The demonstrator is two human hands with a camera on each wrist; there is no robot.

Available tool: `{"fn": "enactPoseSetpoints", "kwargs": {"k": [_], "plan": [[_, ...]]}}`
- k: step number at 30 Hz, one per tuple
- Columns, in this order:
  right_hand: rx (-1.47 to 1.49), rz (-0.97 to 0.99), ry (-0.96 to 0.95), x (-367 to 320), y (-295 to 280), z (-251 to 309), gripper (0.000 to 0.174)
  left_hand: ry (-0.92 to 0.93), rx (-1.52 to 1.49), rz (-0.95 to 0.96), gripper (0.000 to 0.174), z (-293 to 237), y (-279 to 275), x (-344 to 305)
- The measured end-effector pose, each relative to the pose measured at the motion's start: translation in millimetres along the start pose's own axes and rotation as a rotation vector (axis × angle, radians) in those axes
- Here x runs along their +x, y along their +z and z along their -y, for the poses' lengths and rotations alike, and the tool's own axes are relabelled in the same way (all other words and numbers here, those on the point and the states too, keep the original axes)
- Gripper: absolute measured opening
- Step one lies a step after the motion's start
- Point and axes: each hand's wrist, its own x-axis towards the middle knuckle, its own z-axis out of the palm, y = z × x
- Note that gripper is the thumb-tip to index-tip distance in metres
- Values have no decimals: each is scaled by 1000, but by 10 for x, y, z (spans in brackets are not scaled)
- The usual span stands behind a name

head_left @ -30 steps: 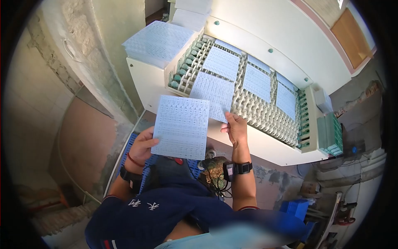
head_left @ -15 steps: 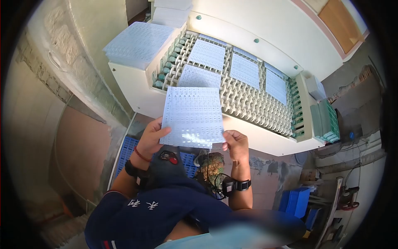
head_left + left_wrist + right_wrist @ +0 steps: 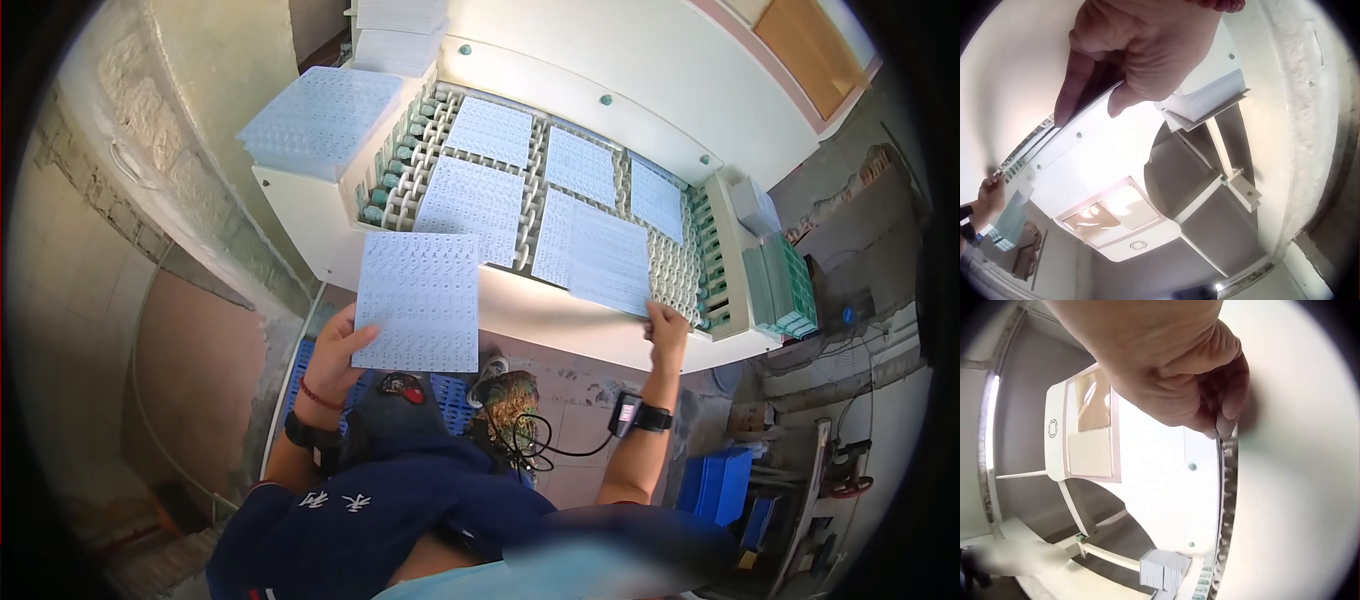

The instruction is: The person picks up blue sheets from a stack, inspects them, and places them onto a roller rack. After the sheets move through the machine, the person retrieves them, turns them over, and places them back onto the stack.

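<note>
My left hand [image 3: 338, 345] holds a thin pale-blue printed panel [image 3: 420, 300] by its left edge, thumb on top, in front of the machine. The left wrist view shows thumb and fingers pinching the panel's thin edge. My right hand [image 3: 668, 332] is stretched out to the right, pinching the near corner of another printed panel [image 3: 610, 260]. That panel lies over the front of the roller conveyor [image 3: 680, 280]. In the right wrist view the fingertips [image 3: 1227, 425] meet its edge right above the rollers. Beside it, another panel [image 3: 470, 200] rests on the rollers, partly behind the held one.
Three more panels, one a printed panel [image 3: 490, 130], lie farther back on the rollers. A stack of panels [image 3: 320, 115] stands on the machine's left end. Green racks [image 3: 785, 290] stand at its right end. Blue crates [image 3: 715, 485] sit on the floor at right; a cable hangs from my right wrist.
My right hand has moved right and forward, bringing a panel from the held ones onto the rollers. The left hand has drawn slightly left and down with its panel.
</note>
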Motion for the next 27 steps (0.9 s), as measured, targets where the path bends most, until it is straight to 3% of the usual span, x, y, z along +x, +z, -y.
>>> {"fn": "enactPoseSetpoints", "kwargs": {"k": [6, 8, 10, 12, 15, 18, 19, 20, 24, 26, 27], "plan": [[108, -119, 81, 302, -789, -447, 25, -44, -73, 40, 33, 8, -143, -12], [-35, -160, 76, 309, -869, -453, 25, -61, -81, 71, 34, 56, -152, 20], [-83, -203, 47, 284, -862, -420, 24, -67, -92, 92, 34, 79, -91, 41], [-282, -352, -196, 225, -776, -353, 22, -70, -101, 108, 35, 110, -24, 55], [-186, -322, -243, -26, -411, -121, 20, -36, -27, 50, 40, 117, 28, 56], [-46, 31, -220, -471, 225, 162, 18, -78, -114, 115, 38, 45, 20, 28], [-153, 203, -118, -613, 413, 209, 18, -80, -116, 99, 38, 42, 16, 29], [37, 361, -186, -830, 651, 323, 21, -80, -120, 83, 38, 42, 13, 33], [406, 993, 51, -1345, 1255, 533, 31, -58, -96, 61, 37, 40, -12, 41], [492, 1107, 104, -1458, 1454, 493, 26, -62, -62, 92, 37, 10, -35, 49], [499, 1040, 197, -1508, 1494, 548, 19, -5, -6, 40, 38, 6, -12, 70]]}}
